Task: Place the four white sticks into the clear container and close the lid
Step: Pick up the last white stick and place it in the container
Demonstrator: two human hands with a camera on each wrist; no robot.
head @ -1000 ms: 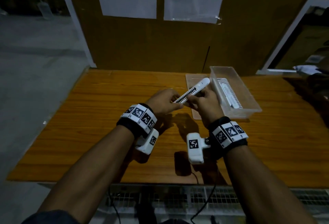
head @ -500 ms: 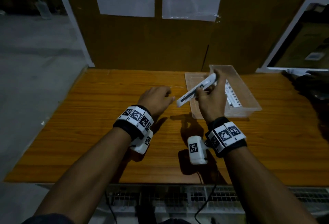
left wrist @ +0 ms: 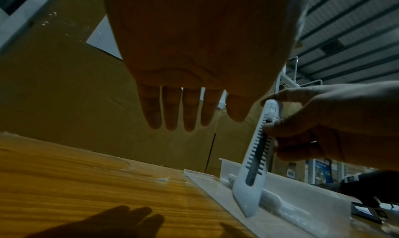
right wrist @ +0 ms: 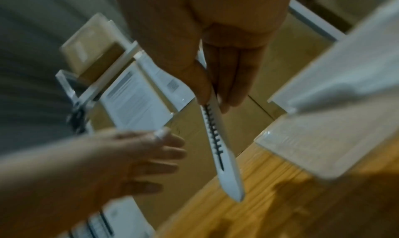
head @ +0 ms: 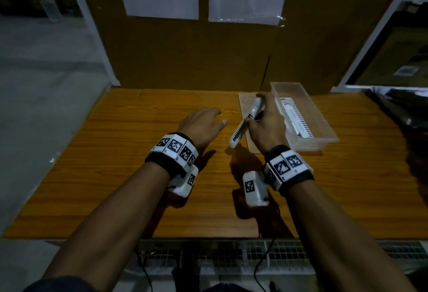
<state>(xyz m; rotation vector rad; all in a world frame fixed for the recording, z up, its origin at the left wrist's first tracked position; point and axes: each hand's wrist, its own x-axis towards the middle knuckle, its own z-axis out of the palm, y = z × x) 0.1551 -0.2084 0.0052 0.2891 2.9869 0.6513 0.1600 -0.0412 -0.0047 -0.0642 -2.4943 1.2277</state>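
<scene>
Since a second ago the left hand (head: 201, 123) has let go of the white stick (head: 246, 124) and drawn away left; it hovers above the wooden table (head: 115, 152) with fingers relaxed, holding nothing. Only the right hand (head: 266, 124) pinches the stick now, tilted over the flat lid (head: 243, 102), just left of the clear container (head: 324, 127), where other sticks already lie. Judging by this, the placing step is under way; next the stick needs carrying right over the near wall and laying lengthwise.

A white stick (head: 245, 122) with a notched dark slot stood tilted in the right grip (head: 266, 124), its lower tip free below the fingers. Just right of that grip sat the clear container (head: 324, 138), open, with white sticks (head: 295, 120) lying flat inside; its lid (head: 243, 104) lay flat under the grip.
</scene>
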